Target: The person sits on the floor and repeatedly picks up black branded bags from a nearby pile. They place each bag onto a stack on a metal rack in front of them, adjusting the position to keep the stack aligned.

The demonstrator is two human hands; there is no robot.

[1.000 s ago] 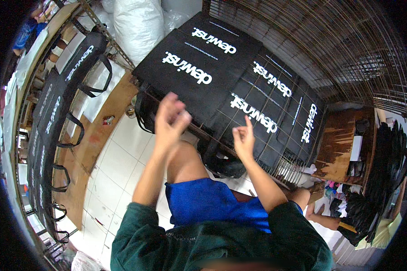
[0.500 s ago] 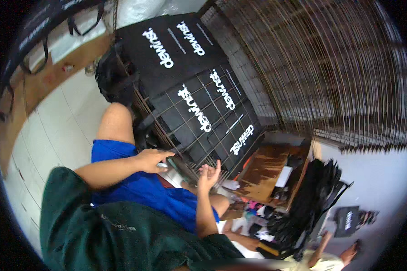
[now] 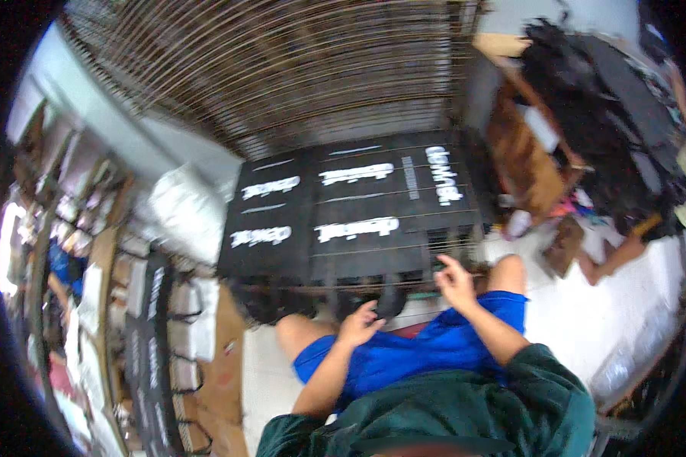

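Black fabric bags [image 3: 358, 202] with white printing lie side by side on a rack in front of me, under a grid of thin wires [image 3: 427, 249]. My left hand [image 3: 360, 326] hovers over my lap, just off the rack's near edge, its fingers loosely bent and apart; nothing shows in it, though it is a little blurred. Close to the rack's near right corner, my right hand [image 3: 456, 282] is raised with the index finger stretched out and holds nothing. Black straps [image 3: 389, 301] hang from the near edge between my hands.
A tall stack of wire racks [image 3: 305, 68] rises behind the bags. To the left are a clear plastic-wrapped bundle [image 3: 194, 209], a row of black bags [image 3: 156, 335] and a brown board [image 3: 222, 365]. At right stand a worn wooden cabinet [image 3: 522, 156], piled black material [image 3: 587, 107] and another person's leg [image 3: 621, 259].
My view has swung round to the left, so the rack now lies straight ahead and shelving shows at left. Both hands stay near the rack's near edge, without anything visibly taken up.
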